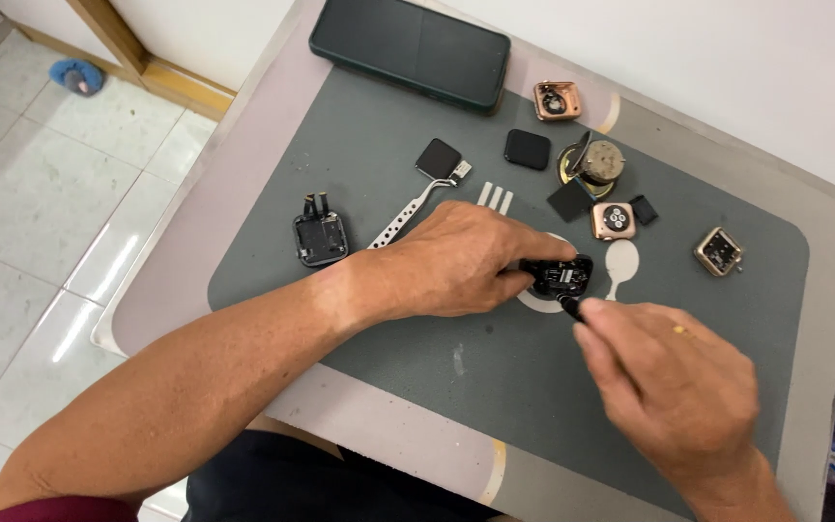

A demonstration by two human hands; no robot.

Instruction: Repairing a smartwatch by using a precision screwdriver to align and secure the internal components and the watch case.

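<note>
Black watch case (558,275) sits mid-mat (417,367), pinched steady by the left hand (466,256), while the right hand (674,377), at four o'clock, grips a thin tool (566,304), best kept upright with light pressure.

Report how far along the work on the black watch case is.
Done: the black watch case lies open, its insides showing. In hand: the left hand pins it to the grey mat while the right hand sets a dark tool tip on it. Left: loose black screens lie unfitted nearby.
</note>
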